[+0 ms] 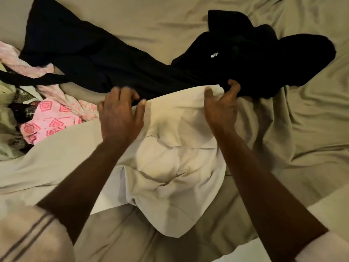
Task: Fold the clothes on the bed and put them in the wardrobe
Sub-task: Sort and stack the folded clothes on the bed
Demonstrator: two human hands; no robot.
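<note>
A white garment [170, 159] lies crumpled on the bed in front of me. My right hand [221, 108] pinches its far top corner between thumb and fingers. My left hand [120, 114] rests flat on its far left edge, fingers spread. Just beyond both hands a long black garment [90, 59] stretches across the bed, with a second black bundle [264, 59] at the far right. A pink patterned piece [51, 121] lies in a heap at the left.
The bed sheet [311, 129] is beige and wrinkled, with bare stretches at the right and the back. More mixed clothes [9, 114] are piled at the left edge. My striped white sleeves show at the bottom corners.
</note>
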